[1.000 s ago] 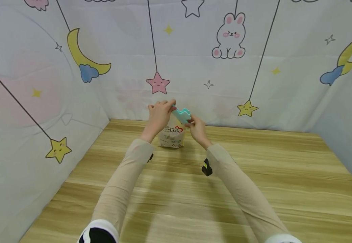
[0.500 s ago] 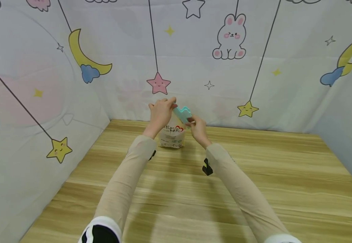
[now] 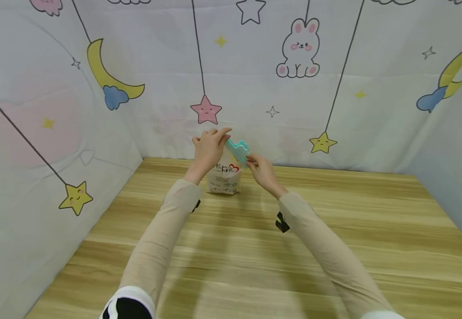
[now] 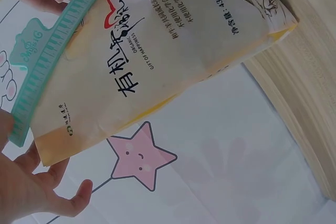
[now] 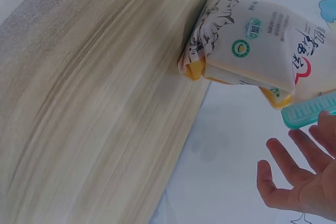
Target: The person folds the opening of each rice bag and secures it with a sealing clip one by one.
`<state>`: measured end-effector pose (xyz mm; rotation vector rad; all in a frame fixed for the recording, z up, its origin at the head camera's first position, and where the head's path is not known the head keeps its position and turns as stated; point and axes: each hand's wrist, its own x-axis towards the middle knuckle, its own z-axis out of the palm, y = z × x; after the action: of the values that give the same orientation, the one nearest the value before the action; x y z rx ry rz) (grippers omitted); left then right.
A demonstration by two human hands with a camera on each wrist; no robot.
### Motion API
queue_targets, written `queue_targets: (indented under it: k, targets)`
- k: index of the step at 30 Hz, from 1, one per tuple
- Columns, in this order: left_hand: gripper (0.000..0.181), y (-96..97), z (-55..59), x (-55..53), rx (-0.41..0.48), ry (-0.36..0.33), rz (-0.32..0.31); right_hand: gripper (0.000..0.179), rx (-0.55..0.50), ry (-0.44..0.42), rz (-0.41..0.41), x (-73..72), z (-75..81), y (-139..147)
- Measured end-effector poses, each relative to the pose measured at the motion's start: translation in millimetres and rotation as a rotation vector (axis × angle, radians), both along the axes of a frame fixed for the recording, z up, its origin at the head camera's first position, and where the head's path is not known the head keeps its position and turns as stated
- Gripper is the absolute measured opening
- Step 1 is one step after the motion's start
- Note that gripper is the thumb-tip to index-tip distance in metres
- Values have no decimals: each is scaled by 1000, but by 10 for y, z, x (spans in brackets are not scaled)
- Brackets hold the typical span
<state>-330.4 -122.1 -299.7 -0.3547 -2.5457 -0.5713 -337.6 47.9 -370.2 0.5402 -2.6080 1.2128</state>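
Note:
A pale paper food bag (image 3: 224, 179) with black printing and a red heart stands on the table. Across its top edge lies a turquoise bag clip (image 3: 239, 151), tilted down to the right in the head view. My left hand (image 3: 208, 150) pinches the clip's upper end at the bag's top corner. In the left wrist view, that hand (image 4: 31, 192) has some fingers spread beside the corner. My right hand (image 3: 264, 170) holds the clip's lower end by its fingertips. In the right wrist view, its other fingers (image 5: 283, 158) are spread loosely.
The wood-grain table (image 3: 334, 230) extends around the bag. Close behind it hangs a white curtain (image 3: 255, 88) printed with stars, moons and a rabbit. A pale wall (image 3: 450, 146) borders the table's right side.
My right hand and forearm have shifted slightly right and down, with the fingertips nearer the clip's lower end. The left hand keeps its hold, and the bag stays in place.

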Motion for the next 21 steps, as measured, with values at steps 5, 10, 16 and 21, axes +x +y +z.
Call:
queue_targets:
  k: [5,10,16,21]
  targets:
    - [37,-35,-27,46,-2,19,-43,34,17,-13,27,43,17,43]
    - [38,-50,-45,87,5,18,-66,35,23,-2,60,88,24,78]
    - [40,-47,-76,88,12,34,-69,37,24,-14,62,131,40,124]
    - [41,-38,-77,100,9,47,-68,39,29,-15,57,153,27,201]
